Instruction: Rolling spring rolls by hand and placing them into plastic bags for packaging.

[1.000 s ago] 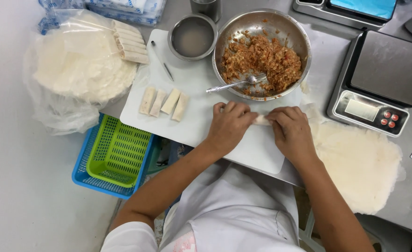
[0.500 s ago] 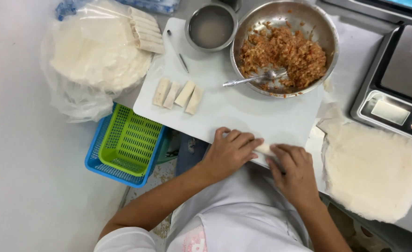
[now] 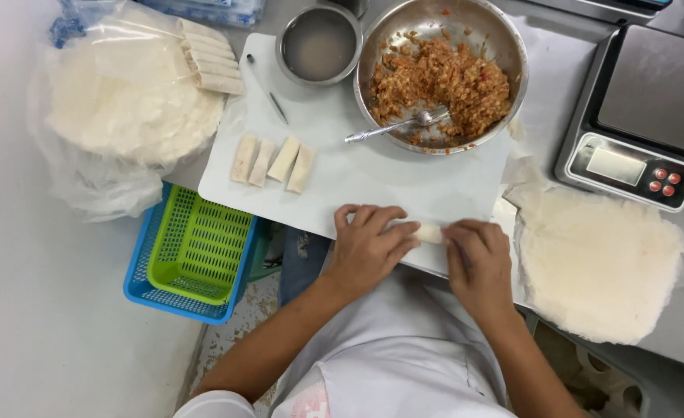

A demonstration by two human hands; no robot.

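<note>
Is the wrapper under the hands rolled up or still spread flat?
Rolled up. The wrapper shows as a narrow white roll on the cutting board, with the left hand and right hand covering its ends.

Clear plastic bag [image 3: 86, 178] at desk's left edge; blue packets [image 3: 202, 9] at far edge; scale's pale rectangular screen [image 3: 614, 165], right

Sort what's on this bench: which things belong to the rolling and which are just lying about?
In use: left hand and right hand pressing the pale wrapper roll; white cutting board; steel bowl of orange filling with fork; round wrapper stack; four finished rolls.

Lying about: grey digital scale; green and blue plastic baskets.
</note>
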